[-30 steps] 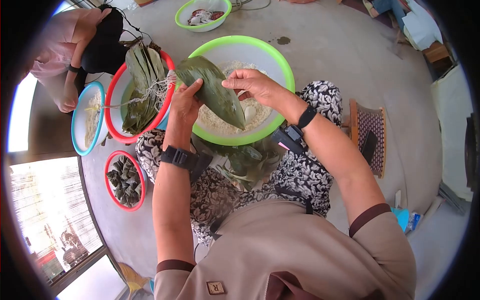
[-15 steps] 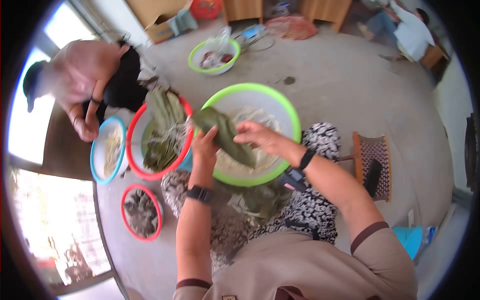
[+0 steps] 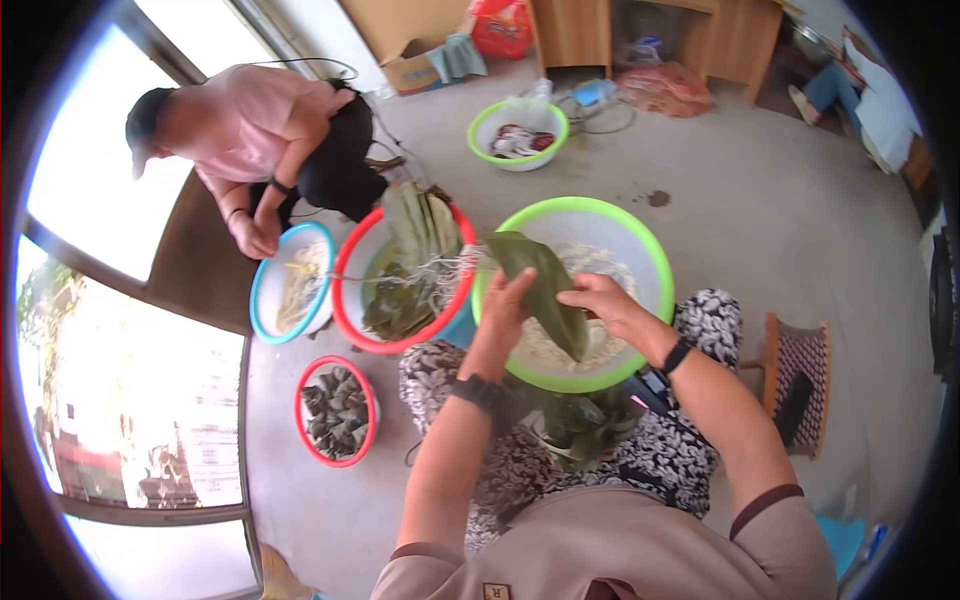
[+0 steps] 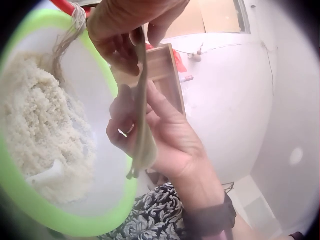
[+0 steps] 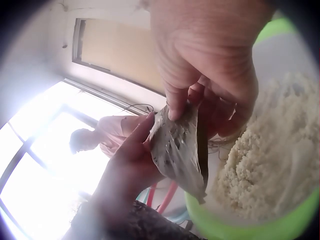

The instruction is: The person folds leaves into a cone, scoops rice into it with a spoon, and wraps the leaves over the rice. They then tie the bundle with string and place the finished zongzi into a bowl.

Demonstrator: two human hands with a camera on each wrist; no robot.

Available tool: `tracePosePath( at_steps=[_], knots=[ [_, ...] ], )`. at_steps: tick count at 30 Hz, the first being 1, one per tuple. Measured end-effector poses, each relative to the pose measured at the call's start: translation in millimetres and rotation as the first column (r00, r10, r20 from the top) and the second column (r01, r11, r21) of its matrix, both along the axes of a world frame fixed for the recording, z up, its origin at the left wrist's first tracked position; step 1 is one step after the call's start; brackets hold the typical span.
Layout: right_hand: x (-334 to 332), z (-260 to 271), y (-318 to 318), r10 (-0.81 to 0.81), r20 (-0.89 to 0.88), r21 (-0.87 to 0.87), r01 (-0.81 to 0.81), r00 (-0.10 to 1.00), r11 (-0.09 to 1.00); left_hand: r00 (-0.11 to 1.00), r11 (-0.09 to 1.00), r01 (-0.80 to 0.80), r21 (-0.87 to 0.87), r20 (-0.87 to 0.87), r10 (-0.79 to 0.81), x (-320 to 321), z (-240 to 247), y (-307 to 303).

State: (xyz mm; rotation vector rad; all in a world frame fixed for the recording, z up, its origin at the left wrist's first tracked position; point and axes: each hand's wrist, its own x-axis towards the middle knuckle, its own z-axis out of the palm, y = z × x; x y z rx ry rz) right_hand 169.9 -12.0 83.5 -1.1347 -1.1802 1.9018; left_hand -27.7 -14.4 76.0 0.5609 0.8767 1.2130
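Observation:
A long green leaf [image 3: 541, 288] is held over a green-rimmed basin [image 3: 655, 245] of white rice [image 3: 540, 352]. My left hand [image 3: 506, 305] pinches its left edge, thumb on top. From the right side, my right hand [image 3: 608, 303] pinches the other edge between thumb and fingers. Seen edge-on in the left wrist view, the leaf [image 4: 143, 107] is a thin strip between both hands. The right wrist view shows the leaf's glossy wet face [image 5: 179, 142] under the right thumb. A white scoop-like piece [image 4: 46, 173] lies in the rice.
Left of the rice, a red-rimmed basin [image 3: 343, 268] holds leaves and string. A blue-rimmed basin [image 3: 256, 312] stands beyond it, near a crouching person [image 3: 265, 125]. Dark wrapped bundles [image 3: 338, 412] fill a smaller red basin. A woven stool [image 3: 800, 370] is at right.
The head view has tilted up and swung left, so the basins appear lower and further right. Both hands keep hold of the leaf, which now looks more bent.

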Motion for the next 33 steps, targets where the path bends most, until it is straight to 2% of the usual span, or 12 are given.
tracePosePath(
  at_steps=[5, 7, 10, 21, 23, 33],
  knots=[
    [3, -4, 2, -0.033, -0.008, 0.033, 0.033, 0.999, 0.999, 0.999, 0.999, 0.051, 0.007, -0.012, -0.051, 5, 11, -6],
    [2, -1, 3, -0.032, 0.090, 0.047, 0.027, 0.995, 0.999, 0.995, 0.998, 0.059, -0.019, -0.077, -0.060, 3, 8, -5],
    [2, 3, 2, -0.007, 0.103, 0.059, 0.001, 0.995, 0.998, 0.990, 0.999, 0.036, -0.021, -0.134, -0.038, 3, 3, -3],
    [0, -1, 1, -0.026, 0.066, 0.037, 0.024, 0.997, 0.999, 0.981, 0.999, 0.024, 0.025, -0.194, -0.019, 2, -5, -2],
    [0, -2, 3, -0.037, 0.060, 0.040, 0.035, 0.997, 0.999, 0.965, 0.999, 0.040, 0.000, -0.259, -0.039, 0, -6, 0],
    [-1, 6, 2, -0.062, 0.108, 0.050, 0.057, 0.992, 0.997, 0.975, 1.000, -0.029, 0.005, -0.220, 0.029, 3, -1, 0]
  ],
)
